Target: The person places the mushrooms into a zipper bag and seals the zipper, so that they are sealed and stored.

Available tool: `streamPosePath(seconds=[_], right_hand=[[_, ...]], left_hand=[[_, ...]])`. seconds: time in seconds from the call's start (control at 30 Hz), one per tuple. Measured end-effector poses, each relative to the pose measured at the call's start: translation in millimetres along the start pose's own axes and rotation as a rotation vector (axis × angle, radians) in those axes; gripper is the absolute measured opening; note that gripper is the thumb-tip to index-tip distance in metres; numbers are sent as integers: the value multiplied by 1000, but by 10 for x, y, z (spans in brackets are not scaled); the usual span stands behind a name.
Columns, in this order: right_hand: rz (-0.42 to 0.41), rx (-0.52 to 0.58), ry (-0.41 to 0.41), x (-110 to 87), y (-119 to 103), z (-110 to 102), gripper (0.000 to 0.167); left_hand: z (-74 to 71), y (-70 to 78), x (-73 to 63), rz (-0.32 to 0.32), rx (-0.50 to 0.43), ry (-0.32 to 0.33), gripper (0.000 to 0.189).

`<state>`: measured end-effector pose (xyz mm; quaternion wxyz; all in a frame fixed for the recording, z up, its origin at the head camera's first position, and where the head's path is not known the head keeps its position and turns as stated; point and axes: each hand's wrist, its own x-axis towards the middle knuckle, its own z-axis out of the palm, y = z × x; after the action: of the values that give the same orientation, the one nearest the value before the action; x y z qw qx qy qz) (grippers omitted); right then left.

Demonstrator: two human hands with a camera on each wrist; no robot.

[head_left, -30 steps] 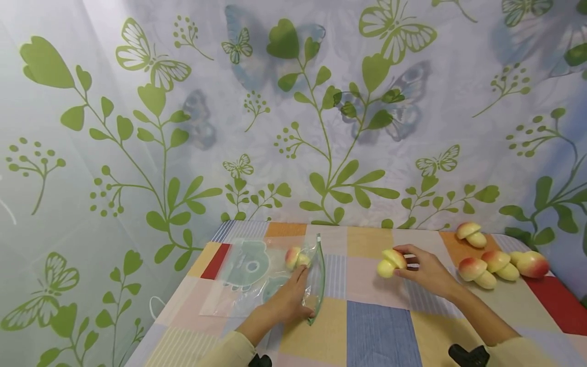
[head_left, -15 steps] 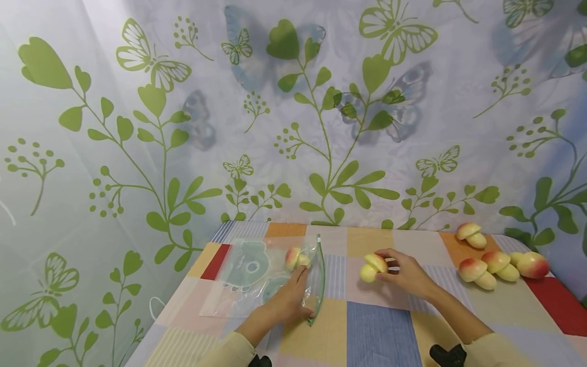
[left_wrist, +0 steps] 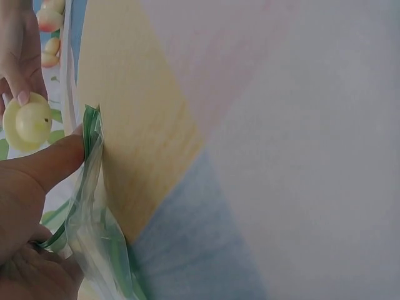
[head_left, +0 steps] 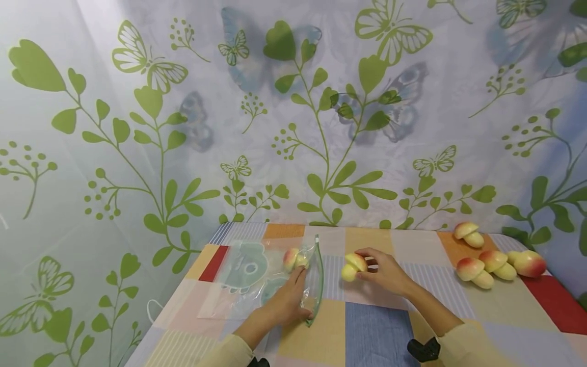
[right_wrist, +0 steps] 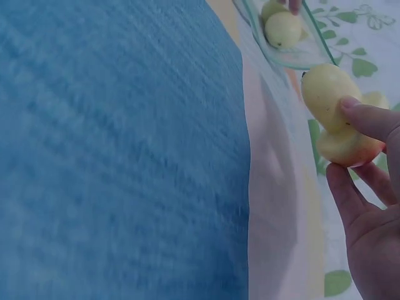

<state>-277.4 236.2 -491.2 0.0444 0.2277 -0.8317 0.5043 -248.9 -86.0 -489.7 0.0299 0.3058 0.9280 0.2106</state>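
My right hand [head_left: 387,272] grips a toy mushroom [head_left: 353,267] with a red-yellow cap and pale yellow stem, held just right of the bag's mouth. In the right wrist view, thumb and fingers pinch this mushroom [right_wrist: 331,100] at its stem and cap. A clear zip bag [head_left: 247,300] with a green zip edge and a pale green cartoon print lies at the left of the table. My left hand [head_left: 286,300] holds the bag at its mouth, which the right wrist view shows spread apart. Another toy mushroom [head_left: 293,259] lies inside the bag, partly behind the left fingers.
Several more toy mushrooms rest at the table's right side: one [head_left: 469,234] at the back, others [head_left: 477,272] grouped in front of it. A patchwork cloth [head_left: 380,331] covers the table. Behind stands a curtain [head_left: 275,127] printed with leaves and butterflies.
My right hand has moved left with the toy mushroom, closer to the bag's mouth. The left hand and the bag have stayed in place.
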Motion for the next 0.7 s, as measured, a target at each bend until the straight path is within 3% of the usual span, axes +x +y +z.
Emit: streamPosePath(seconds=[0.3, 0.7], right_hand=[[-20, 12, -11, 153, -12, 245, 56], [-19, 47, -31, 204, -7, 449, 54]], left_hand=[[-26, 26, -9, 1, -3, 3, 116], [-58, 44, -26, 16, -1, 0, 114]])
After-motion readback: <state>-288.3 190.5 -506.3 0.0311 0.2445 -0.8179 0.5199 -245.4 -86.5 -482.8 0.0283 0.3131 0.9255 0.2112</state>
